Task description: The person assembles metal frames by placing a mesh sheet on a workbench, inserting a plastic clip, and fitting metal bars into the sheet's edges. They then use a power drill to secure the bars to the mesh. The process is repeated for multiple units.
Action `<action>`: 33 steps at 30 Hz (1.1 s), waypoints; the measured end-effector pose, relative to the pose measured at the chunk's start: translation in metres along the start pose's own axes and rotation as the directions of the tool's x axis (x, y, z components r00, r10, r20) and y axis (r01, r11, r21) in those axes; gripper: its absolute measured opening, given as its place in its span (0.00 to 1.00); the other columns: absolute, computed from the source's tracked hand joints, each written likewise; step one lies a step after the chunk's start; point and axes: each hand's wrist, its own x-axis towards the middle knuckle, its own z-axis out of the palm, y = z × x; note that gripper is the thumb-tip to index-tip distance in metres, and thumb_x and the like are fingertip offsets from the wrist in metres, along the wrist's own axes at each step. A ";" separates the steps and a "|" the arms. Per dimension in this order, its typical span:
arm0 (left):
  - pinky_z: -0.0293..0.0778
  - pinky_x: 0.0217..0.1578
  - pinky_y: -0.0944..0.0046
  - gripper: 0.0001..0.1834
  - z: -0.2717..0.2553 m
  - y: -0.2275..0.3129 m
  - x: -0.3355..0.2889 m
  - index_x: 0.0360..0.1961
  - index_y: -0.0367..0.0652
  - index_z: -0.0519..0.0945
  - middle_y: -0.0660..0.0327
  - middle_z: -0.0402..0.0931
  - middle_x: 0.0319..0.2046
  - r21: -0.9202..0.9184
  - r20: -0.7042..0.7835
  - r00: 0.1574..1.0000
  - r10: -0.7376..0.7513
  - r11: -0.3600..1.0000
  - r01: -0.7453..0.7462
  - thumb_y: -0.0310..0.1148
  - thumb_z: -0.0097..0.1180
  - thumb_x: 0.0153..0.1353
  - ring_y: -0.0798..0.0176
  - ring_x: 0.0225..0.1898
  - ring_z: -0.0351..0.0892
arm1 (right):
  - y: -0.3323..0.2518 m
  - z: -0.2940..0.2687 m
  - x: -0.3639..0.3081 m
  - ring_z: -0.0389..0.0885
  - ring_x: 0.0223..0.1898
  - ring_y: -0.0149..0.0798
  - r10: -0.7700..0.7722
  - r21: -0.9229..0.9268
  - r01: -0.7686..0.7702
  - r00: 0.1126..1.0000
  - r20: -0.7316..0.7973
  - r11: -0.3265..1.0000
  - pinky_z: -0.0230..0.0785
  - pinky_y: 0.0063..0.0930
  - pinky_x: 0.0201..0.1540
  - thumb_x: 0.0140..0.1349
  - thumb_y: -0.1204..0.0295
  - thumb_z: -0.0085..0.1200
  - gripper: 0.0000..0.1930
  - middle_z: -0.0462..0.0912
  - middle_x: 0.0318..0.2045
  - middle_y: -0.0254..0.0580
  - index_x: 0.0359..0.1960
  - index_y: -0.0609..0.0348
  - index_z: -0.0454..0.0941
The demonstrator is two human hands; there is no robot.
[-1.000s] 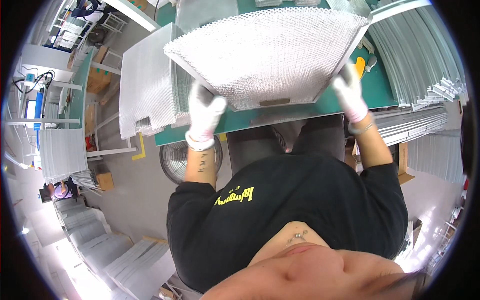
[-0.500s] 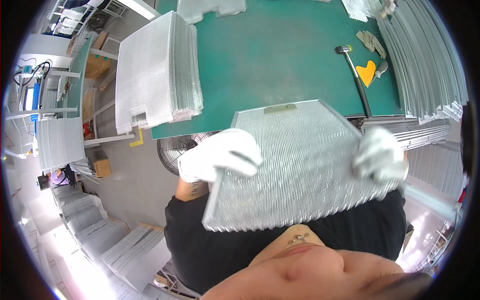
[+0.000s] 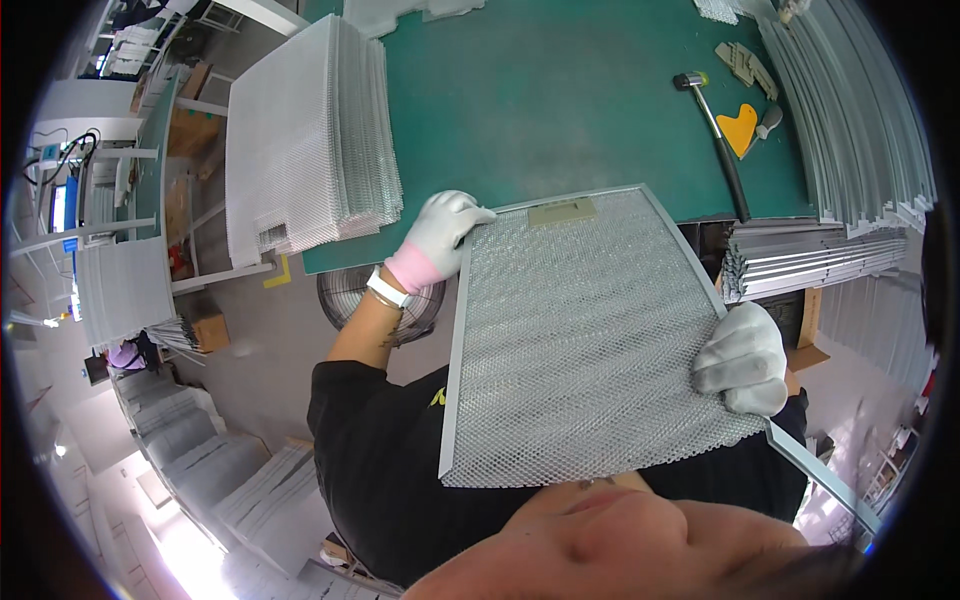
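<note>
A silvery metal mesh filter panel (image 3: 580, 330) lies tilted against the table's near edge, reaching back over my chest. Thin metal frame strips run along its left, far and right sides; the side nearest me shows bare, jagged mesh. A small beige tab (image 3: 561, 210) sits at the far strip. White-gloved and pink-cuffed, my left hand (image 3: 448, 235) closes on the panel's far left corner. My right hand (image 3: 743, 360), also gloved, is wrapped round the right edge, its fingers curled in. Below it, a loose metal frame strip (image 3: 822, 475) angles outward from the near right corner.
Mesh sheets (image 3: 300, 140) are stacked on the green table (image 3: 540, 100) at left. A mallet (image 3: 715, 140), a yellow scraper (image 3: 738, 128) and beige tabs (image 3: 745, 68) lie at right. Beyond them stand stacked metal strips (image 3: 850, 110). A floor fan (image 3: 345, 290) is below the table.
My left hand has moved from the panel's left side to its far left corner. The right hand has shifted slightly nearer me. The panel has swung round a little, and its mesh faces up more squarely.
</note>
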 end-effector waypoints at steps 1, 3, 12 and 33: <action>0.68 0.56 0.51 0.18 -0.003 -0.001 -0.001 0.45 0.45 0.83 0.57 0.79 0.45 0.010 0.016 1.000 0.004 1.000 -0.005 0.21 0.53 0.53 0.49 0.50 0.76 | 0.006 0.006 -0.002 0.80 0.17 0.34 -0.040 0.013 0.041 0.997 -0.065 0.999 0.63 0.19 0.12 0.51 0.84 0.51 0.12 0.80 0.28 0.48 0.26 0.55 0.61; 0.71 0.53 0.51 0.16 -0.014 -0.002 0.003 0.42 0.44 0.83 0.56 0.80 0.42 0.027 0.046 0.999 0.017 0.999 -0.018 0.21 0.51 0.53 0.49 0.46 0.77 | 0.008 0.010 -0.007 0.79 0.17 0.33 -0.075 0.010 0.077 0.989 -0.124 0.997 0.59 0.18 0.11 0.47 0.84 0.52 0.12 0.80 0.31 0.52 0.25 0.57 0.61; 0.43 0.75 0.48 0.34 0.030 0.040 0.114 0.72 0.39 0.60 0.47 0.57 0.72 -0.264 0.454 0.840 0.296 0.946 -0.190 0.53 0.30 0.76 0.47 0.76 0.47 | 0.006 0.012 -0.015 0.76 0.14 0.32 -0.106 -0.003 0.106 0.988 -0.113 0.994 0.52 0.19 0.10 0.27 0.69 0.52 0.19 0.78 0.19 0.52 0.09 0.49 0.49; 0.74 0.31 0.56 0.13 -0.110 0.115 0.027 0.37 0.41 0.78 0.59 0.77 0.31 -0.135 -0.877 0.454 0.156 0.828 -0.545 0.38 0.68 0.62 0.58 0.30 0.78 | 0.069 -0.045 0.060 0.83 0.37 0.39 0.454 -0.065 -0.604 0.662 -0.597 0.794 0.75 0.29 0.40 0.65 0.74 0.55 0.09 0.84 0.36 0.48 0.42 0.67 0.79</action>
